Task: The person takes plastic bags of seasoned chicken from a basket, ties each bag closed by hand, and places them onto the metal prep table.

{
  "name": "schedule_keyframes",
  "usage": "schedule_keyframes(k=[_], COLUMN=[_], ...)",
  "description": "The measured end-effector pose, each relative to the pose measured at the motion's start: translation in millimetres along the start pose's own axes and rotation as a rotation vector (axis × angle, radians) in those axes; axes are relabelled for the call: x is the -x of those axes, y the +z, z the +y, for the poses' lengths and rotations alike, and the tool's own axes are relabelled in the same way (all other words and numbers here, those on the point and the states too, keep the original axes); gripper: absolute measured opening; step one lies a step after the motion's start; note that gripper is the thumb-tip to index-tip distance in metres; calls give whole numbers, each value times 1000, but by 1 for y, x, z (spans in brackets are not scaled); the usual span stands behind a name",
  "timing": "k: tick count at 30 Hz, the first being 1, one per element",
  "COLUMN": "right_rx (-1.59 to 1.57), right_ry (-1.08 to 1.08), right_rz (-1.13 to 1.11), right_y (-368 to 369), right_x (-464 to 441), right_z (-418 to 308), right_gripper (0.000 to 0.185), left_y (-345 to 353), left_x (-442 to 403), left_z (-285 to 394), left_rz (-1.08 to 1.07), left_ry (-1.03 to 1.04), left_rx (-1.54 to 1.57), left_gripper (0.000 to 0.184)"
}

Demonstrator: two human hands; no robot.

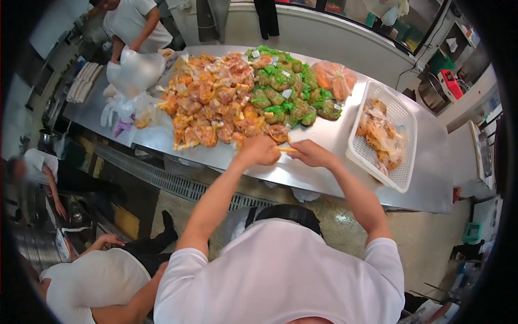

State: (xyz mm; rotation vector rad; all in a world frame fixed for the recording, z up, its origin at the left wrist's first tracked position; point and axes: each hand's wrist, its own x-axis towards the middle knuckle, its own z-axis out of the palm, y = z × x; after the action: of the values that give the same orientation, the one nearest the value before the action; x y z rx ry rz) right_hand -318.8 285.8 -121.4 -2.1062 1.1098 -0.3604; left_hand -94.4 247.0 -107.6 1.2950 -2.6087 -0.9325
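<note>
Both my hands are closed at the front edge of the metal table, just before a pile of bagged orange marinated meat [208,102]. Between them stretches a thin, twisted orange-yellow strand of plastic [286,149], which looks like the neck of a plastic bag. My left hand [260,150] grips its left end, against the front of the pile. The right end is pinched in my right hand [313,154]. The bag's body is mostly hidden by my left hand. Green bags of meat [291,89] lie beyond my hands.
On the right stands a white perforated basket [408,156] with bagged meat inside. An orange-tinted bag [334,78] lies at the back. Across the table's left end, a person [137,24] handles a large clear bag [132,67]. Another person [100,283] is close on my left.
</note>
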Motion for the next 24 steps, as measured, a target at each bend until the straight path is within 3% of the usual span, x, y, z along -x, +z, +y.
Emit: schedule_keyframes(k=[2,3,4,6,8,9,11,14,16,18,19,20,24], right_rx=[-518,-778,-1029,-696,-151,226,-47,-51,29,117,138,-17,-679], right_ry=[317,482,481,-18,-290,-304,100,81,8,-152,-274,-228,-35], right_rz=[124,179,360,424,648,830,623,431,189,65,36,-71,-24], right_y=[-21,-27,-23,12,59,80,103,93,80,36,16,-16,-5], right_x=[7,11,6,-5,-18,-20,1,17,24,10,8,7,-25], right_z=[-6,-8,-5,-7,-7,-7,-27,-20,14,28,19,-13,32], right_gripper=[26,29,31,32,29,27,24,24,29,34,36,35,21], left_y=[52,73,83,85,73,60,76,77,68,61,46,29,35], left_x=[-9,-10,-10,-16,-19,-14,-27,-27,-18,-10,-6,-7,-9], left_z=[-5,1,9,12,6,36,5,-38,-27,-23,-11,-2,-16], left_rz=[278,416,401,324,183,314,444,332,342,237,32,-211,-225], left_ry=[138,178,58,-108,-213,-238,-167,-243,-170,101,201,168,79], left_rx=[-17,152,325,733,1193,1332,1488,1295,450,-19,71,181,1357], left_gripper=[35,33,34,37,40,37,32,28,30,32,25,22,30])
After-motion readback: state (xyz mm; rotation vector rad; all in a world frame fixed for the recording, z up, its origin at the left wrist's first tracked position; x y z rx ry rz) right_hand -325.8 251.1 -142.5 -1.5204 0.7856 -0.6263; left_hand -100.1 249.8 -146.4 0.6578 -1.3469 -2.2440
